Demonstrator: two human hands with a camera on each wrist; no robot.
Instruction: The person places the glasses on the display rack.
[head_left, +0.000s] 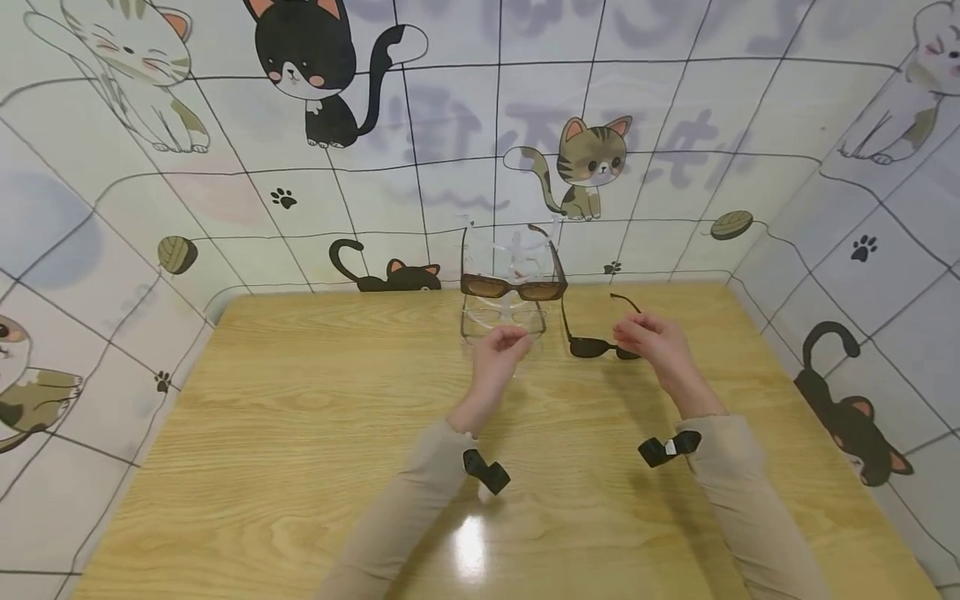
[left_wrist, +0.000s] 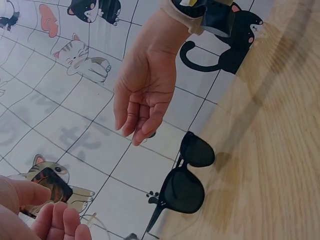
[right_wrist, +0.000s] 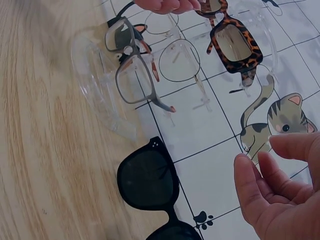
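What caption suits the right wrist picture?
Right hand and black sunglasses, with tortoiseshell pair and grey pair on a clear stand.

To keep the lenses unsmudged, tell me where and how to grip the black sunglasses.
Probably pinch the black sunglasses by the bridge, right hand coming from the front and above: the lenses face the person, the open temples stretch back, and the narrow bridge sits exposed.
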